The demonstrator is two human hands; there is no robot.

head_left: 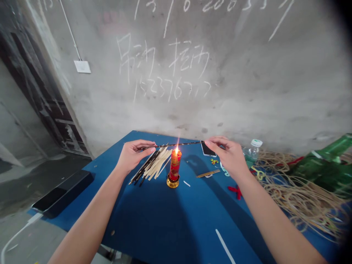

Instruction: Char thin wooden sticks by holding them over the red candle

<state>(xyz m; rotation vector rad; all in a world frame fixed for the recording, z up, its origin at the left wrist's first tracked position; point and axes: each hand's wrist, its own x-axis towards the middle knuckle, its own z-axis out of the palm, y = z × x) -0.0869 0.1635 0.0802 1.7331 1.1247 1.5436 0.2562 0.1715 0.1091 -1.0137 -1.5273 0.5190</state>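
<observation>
From my remote feed I see a gray wall (pixel 247 95) with white chalk writing (pixel 178 60), mostly numerals, and a white wall plate (pixel 82 66) hanging below a thin wire. A dark, worn door (pixel 35 73) stands at left. On the blue counter (pixel 209 209) I make out a black device (pixel 67 190) at the left edge, its white cable (pixel 34 219) plugged in, and a smartphone (pixel 208 149) near the wall. To the right I find a white-capped clear bottle (pixel 250 152), tangled tan cord (pixel 310 205) and a blurred green bottle (pixel 319 165).
</observation>
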